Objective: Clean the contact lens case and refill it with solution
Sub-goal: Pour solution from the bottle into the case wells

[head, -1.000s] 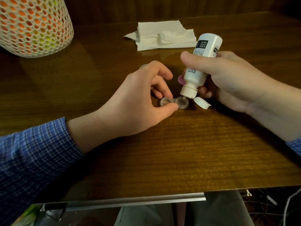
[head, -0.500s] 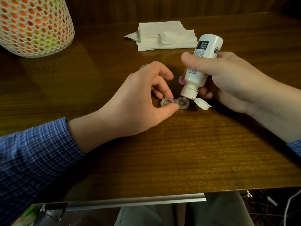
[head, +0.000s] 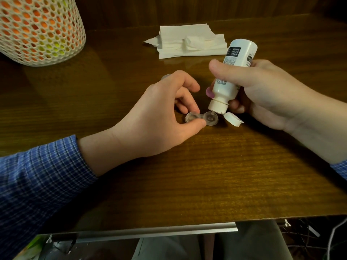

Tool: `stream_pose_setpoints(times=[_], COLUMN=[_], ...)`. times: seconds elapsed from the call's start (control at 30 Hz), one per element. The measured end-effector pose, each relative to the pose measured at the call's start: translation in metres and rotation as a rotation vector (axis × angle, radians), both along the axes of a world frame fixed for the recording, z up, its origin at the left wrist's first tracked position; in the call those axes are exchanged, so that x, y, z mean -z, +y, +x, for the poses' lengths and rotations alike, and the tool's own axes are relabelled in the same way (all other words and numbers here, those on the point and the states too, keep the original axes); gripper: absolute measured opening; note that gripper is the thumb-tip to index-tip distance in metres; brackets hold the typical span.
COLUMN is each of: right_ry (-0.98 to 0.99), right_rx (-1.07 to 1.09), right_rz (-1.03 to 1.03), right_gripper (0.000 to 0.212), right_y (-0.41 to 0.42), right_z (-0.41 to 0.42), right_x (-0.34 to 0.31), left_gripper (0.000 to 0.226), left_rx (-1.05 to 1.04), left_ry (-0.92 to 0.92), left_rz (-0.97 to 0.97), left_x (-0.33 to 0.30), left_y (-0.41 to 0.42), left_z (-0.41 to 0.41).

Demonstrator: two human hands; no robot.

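At tabletop centre: clear plastic two-well contact lens case (head: 201, 118) lies flat on the brown wooden tabletop (head: 187, 175).
Left hand (head: 161, 113): grip pinches the case's middle, steadying it.
Right hand (head: 266, 94): grip clenched round the tilted white plastic solution bottle (head: 232, 72), nozzle over the right well.
Overflow risk: squeezing too hard could flood the shallow well.
Knock risk: the bottle's white flip cap (head: 232, 119), hanging at 3 o'clock of the case, might nudge it.

A home, it seems: a polished wooden table (head: 187, 175) against wood panelling, a glowing mesh lamp (head: 37, 29) at its far left corner, folded tissues (head: 187, 42) near its far edge.
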State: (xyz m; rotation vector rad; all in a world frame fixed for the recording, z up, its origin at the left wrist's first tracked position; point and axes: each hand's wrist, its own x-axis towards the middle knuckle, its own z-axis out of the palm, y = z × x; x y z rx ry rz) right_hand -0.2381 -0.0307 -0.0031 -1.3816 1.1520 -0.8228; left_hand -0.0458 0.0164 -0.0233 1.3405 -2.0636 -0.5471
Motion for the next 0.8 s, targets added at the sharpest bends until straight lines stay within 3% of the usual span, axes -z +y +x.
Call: stream_pose_setpoints(times=[0.27, 0.47, 0.6, 0.8], right_ry=[-0.135, -0.299, -0.319, -0.591], right_rx=[0.061, 0.139, 0.165, 0.132], right_rz=[0.116, 0.270, 0.249, 0.342], right_gripper=[0.047, 0.077, 0.064, 0.033], right_y=[-0.007, -0.010, -0.012, -0.013], right_z=[-0.004, -0.010, -0.014, -0.016], right_x=[-0.004, -0.013, -0.017, -0.017], left_gripper=[0.056, 0.055, 0.069, 0.089], left_rx=[0.011, 0.055, 0.065, -0.044], left_ry=[-0.003, 0.034, -0.008, -0.042], left_rz=[-0.005, 0.000, -0.045, -0.473], left_x=[0.000, 0.001, -0.001, -0.016], left_y=[0.000, 0.002, 0.005, 0.005], left_z=[0.001, 0.001, 0.000, -0.024])
